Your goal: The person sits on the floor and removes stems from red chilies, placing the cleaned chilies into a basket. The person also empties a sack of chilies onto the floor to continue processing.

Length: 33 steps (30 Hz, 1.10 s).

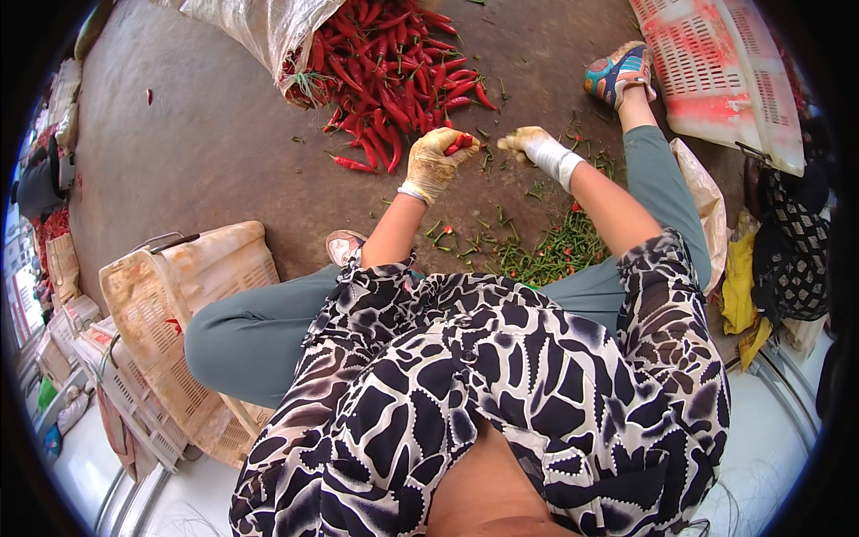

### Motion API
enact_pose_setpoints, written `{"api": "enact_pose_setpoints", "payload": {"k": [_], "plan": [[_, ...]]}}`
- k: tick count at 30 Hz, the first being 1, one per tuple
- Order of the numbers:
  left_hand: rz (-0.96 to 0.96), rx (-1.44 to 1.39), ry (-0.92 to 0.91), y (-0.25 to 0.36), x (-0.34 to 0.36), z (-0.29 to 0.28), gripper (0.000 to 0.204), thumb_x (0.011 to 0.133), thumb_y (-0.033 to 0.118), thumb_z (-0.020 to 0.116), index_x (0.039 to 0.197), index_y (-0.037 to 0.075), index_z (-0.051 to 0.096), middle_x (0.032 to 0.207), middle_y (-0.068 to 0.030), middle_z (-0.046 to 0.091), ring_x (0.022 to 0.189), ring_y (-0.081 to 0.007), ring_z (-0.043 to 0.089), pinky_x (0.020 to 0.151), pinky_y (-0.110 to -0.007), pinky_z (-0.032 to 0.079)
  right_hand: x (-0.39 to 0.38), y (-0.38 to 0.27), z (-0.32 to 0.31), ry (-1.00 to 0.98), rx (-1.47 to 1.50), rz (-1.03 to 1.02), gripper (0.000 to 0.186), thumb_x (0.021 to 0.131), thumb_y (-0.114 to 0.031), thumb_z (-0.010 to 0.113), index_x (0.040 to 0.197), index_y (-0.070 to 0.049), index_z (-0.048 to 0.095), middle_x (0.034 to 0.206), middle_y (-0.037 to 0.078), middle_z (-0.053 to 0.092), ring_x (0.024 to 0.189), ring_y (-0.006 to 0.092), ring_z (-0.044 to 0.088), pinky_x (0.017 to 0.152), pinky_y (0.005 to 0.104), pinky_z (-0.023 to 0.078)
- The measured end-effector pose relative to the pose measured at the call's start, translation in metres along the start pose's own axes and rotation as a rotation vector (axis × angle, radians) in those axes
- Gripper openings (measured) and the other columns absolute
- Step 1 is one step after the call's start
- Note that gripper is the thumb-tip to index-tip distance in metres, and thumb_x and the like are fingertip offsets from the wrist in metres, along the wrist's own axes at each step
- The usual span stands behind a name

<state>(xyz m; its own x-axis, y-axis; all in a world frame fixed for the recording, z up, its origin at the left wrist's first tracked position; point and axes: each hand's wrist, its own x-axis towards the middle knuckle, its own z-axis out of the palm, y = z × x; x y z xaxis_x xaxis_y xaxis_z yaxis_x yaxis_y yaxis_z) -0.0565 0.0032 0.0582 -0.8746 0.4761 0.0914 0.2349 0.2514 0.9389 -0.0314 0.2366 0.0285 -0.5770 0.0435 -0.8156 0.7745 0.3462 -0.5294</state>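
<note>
My left hand [440,159], in a stained pale glove, is closed around red chillies [458,143] just below a large pile of red chillies [389,76] on the brown floor [179,134]. The pile spills from a pale woven sack [259,31]. My right hand [532,149], gloved with a white band at the wrist, is just right of the left one, not touching it. Its fingertips are blurred, so whether they hold anything is unclear. Loose green stems [555,251] lie heaped below my hands, between my legs.
A stained crate [179,286] stands by my bent left leg, stacked crates behind it. A red-smeared white crate [707,72] is at upper right, with a sack [698,197] by my right leg. Yellow cloth [739,286] and a person in patterned clothing [796,242] are at right.
</note>
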Motion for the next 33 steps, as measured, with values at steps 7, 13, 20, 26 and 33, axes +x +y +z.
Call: {"api": "enact_pose_setpoints", "payload": {"k": [7, 13, 20, 26, 33], "plan": [[-0.798, -0.535, 0.023, -0.002, -0.005, 0.003, 0.019, 0.080, 0.025, 0.072, 0.076, 0.011, 0.060, 0.065, 0.0031, 0.058, 0.057, -0.0061, 0.049, 0.053, -0.023, 0.038, 0.013, -0.057, -0.021, 0.041, -0.715, -0.355, 0.040, 0.079, -0.041, 0.064, 0.106, -0.012, 0.067, 0.102, 0.013, 0.067, 0.100, 0.0259, 0.063, 0.087, 0.0365, 0.047], [-0.647, -0.749, 0.108, -0.016, 0.007, -0.014, 0.024, 0.088, 0.011, 0.059, 0.108, 0.000, 0.065, 0.072, -0.0010, 0.063, 0.068, -0.0100, 0.058, 0.066, -0.022, 0.045, 0.109, -0.142, 0.027, 0.454, -0.275, -0.167, 0.041, 0.077, -0.047, 0.066, 0.101, -0.014, 0.068, 0.101, 0.013, 0.067, 0.099, 0.0296, 0.062, 0.087, 0.0379, 0.047], [-0.299, -0.337, 0.141, -0.023, 0.036, -0.014, 0.031, 0.087, 0.009, 0.061, 0.117, 0.003, 0.061, 0.101, -0.0073, 0.067, 0.088, -0.0131, 0.062, 0.078, -0.025, 0.049, 0.037, -0.078, 0.046, 0.564, 0.030, -0.589, 0.018, 0.081, -0.024, 0.067, 0.084, -0.007, 0.066, 0.074, 0.010, 0.067, 0.069, 0.0244, 0.064, 0.065, 0.0354, 0.049], [-0.421, 0.007, -0.081, -0.011, 0.013, 0.019, 0.033, 0.084, 0.012, 0.064, 0.116, 0.006, 0.059, 0.088, -0.0085, 0.067, 0.077, -0.0154, 0.063, 0.069, -0.029, 0.050, 0.011, -0.032, 0.059, -0.030, 0.860, -0.168, 0.011, 0.082, -0.013, 0.068, 0.084, -0.003, 0.068, 0.068, 0.002, 0.064, 0.055, 0.0092, 0.055, 0.053, 0.0242, 0.044], [-0.685, -0.661, -0.011, -0.020, -0.005, 0.009, 0.026, 0.083, 0.007, 0.064, 0.109, 0.004, 0.062, 0.071, 0.0002, 0.058, 0.056, -0.0086, 0.051, 0.055, -0.024, 0.045, 0.063, -0.049, 0.025, 0.765, -0.410, -0.722, 0.012, 0.079, -0.009, 0.063, 0.088, -0.013, 0.069, 0.087, 0.011, 0.066, 0.077, 0.0262, 0.063, 0.069, 0.0369, 0.050]]}}
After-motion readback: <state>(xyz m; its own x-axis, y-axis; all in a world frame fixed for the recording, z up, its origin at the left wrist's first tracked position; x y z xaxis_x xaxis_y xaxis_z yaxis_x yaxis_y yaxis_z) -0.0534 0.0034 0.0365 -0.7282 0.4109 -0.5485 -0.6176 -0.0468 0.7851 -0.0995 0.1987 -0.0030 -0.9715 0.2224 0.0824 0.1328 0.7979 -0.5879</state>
